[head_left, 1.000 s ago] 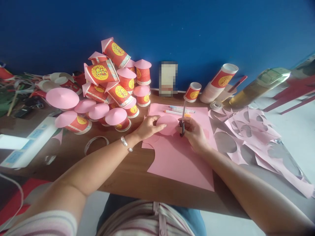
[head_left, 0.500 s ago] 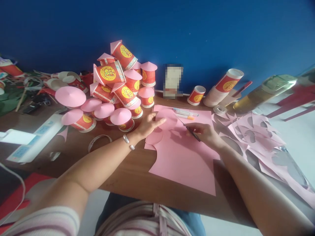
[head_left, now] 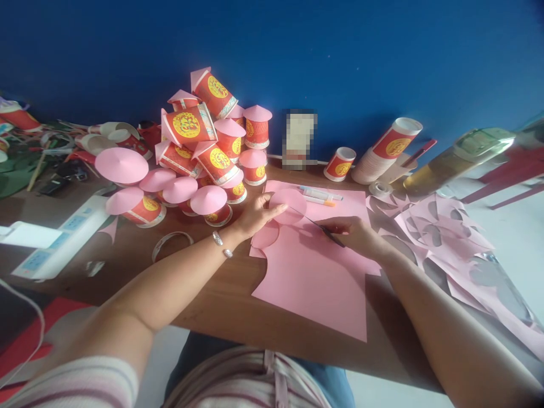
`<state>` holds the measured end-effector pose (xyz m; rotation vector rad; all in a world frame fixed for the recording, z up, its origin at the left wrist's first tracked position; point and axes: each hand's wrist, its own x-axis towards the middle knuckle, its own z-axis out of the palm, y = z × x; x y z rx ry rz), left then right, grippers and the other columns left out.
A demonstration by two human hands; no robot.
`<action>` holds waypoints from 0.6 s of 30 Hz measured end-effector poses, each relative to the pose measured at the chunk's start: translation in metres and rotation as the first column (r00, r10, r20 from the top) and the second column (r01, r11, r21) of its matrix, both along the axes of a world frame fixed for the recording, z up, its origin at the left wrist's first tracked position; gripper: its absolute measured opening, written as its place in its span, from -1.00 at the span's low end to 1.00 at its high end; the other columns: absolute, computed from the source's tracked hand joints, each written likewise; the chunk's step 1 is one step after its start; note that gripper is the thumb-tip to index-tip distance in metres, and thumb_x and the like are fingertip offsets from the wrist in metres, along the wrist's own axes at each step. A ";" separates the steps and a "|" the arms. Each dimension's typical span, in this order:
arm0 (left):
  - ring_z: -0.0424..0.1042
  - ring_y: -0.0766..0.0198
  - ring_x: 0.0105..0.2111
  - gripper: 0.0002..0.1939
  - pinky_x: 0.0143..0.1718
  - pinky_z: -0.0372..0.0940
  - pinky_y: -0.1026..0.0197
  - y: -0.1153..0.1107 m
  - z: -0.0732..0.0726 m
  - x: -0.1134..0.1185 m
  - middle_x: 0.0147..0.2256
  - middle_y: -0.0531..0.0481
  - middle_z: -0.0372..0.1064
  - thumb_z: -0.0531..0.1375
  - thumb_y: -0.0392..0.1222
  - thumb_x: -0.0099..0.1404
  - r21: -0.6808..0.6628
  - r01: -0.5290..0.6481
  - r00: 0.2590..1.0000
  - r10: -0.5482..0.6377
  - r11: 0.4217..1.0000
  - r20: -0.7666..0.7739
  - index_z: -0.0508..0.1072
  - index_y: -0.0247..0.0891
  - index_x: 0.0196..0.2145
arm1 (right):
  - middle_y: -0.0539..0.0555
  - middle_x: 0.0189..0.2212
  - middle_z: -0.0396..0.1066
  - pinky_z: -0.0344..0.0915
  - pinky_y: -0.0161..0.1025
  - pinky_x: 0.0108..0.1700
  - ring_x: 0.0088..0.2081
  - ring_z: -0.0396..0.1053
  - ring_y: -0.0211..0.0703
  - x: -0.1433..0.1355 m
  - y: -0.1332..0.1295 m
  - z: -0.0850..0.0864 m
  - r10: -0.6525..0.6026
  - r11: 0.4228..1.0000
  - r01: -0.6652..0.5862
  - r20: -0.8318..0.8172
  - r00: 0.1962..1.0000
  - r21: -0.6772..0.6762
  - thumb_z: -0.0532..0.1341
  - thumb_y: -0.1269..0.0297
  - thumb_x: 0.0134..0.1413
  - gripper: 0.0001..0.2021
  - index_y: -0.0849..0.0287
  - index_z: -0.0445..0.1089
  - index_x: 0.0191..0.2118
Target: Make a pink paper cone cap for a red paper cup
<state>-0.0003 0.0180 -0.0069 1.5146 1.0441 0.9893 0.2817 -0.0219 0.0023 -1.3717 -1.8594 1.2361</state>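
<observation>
My left hand (head_left: 260, 213) pinches the left edge of a round pink paper disc (head_left: 293, 203) between thumb and fingers. In my right hand (head_left: 356, 233) is a pair of scissors (head_left: 332, 236), its dark handles partly covered by my fingers. The thin blades point up and left, and their tip reaches onto the disc. Below both hands lie large pink paper sheets (head_left: 317, 294) with curved cut-outs along the left edge. Two marker pens (head_left: 318, 195) rest on the paper just beyond the disc.
Red paper cups (head_left: 189, 123) with pink cone tops are piled at left. A cup stack (head_left: 385, 150), a tape roll (head_left: 379, 188) and a tall bottle (head_left: 459, 158) stand at right. Pink paper scraps (head_left: 437, 232) cover the right side; a power strip (head_left: 63, 238) lies left.
The scissors' tip has swung from the disc's right edge onto its lower middle. The large sheet below has shifted slightly left. My left hand keeps its hold.
</observation>
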 end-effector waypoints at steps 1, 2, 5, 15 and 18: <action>0.21 0.36 -0.48 -0.63 -0.41 0.15 0.26 0.000 0.000 0.000 -0.51 0.11 0.27 0.34 0.13 0.22 -0.022 0.017 1.000 -0.016 1.000 0.016 0.49 -0.27 -0.30 | 0.04 -0.09 0.66 0.60 -0.09 -0.07 -0.10 0.62 0.09 0.000 0.000 -0.002 -0.002 1.000 0.002 -0.011 1.000 0.006 0.34 0.19 0.02 -0.66 0.02 0.67 -0.05; 0.18 0.37 -0.49 -0.63 -0.43 0.12 0.26 0.000 -0.001 -0.001 -0.51 0.12 0.25 0.34 0.12 0.22 -0.038 0.028 0.999 -0.027 0.999 0.032 0.48 -0.27 -0.30 | 0.04 -0.09 0.66 0.60 -0.08 -0.06 -0.09 0.62 0.10 0.000 0.000 -0.004 -0.005 1.000 0.005 -0.021 1.000 0.010 0.35 0.19 0.02 -0.67 0.02 0.67 -0.05; 0.12 0.38 -0.51 -0.64 -0.46 0.06 0.26 0.001 -0.002 -0.001 -0.52 0.14 0.20 0.36 0.11 0.21 -0.059 0.036 0.998 -0.033 0.998 0.059 0.45 -0.26 -0.32 | 0.06 -0.11 0.66 0.61 -0.04 -0.04 -0.09 0.63 0.13 0.001 0.001 -0.008 -0.021 1.000 0.021 -0.048 0.999 0.008 0.38 0.16 0.00 -0.66 0.04 0.67 -0.07; 0.17 0.38 -0.50 -0.63 -0.42 0.15 0.27 0.001 -0.002 -0.001 -0.51 0.12 0.27 0.37 0.09 0.21 -0.066 0.047 0.996 -0.041 0.997 0.080 0.51 -0.28 -0.24 | 0.03 -0.12 0.67 0.59 0.01 0.07 -0.08 0.63 0.12 0.002 0.003 -0.009 -0.018 1.000 0.018 -0.022 1.000 0.012 0.36 0.19 -0.02 -0.67 0.04 0.68 -0.09; 0.27 0.35 -0.46 -0.58 -0.37 0.23 0.27 0.001 -0.003 -0.002 -0.46 0.07 0.38 0.34 0.11 0.23 -0.038 0.035 0.999 -0.033 0.999 0.040 0.54 -0.31 -0.16 | 0.04 -0.13 0.67 0.59 0.01 0.07 -0.09 0.64 0.11 0.002 0.003 -0.009 -0.032 0.999 0.032 -0.017 0.999 0.006 0.36 0.18 -0.03 -0.67 0.05 0.68 -0.10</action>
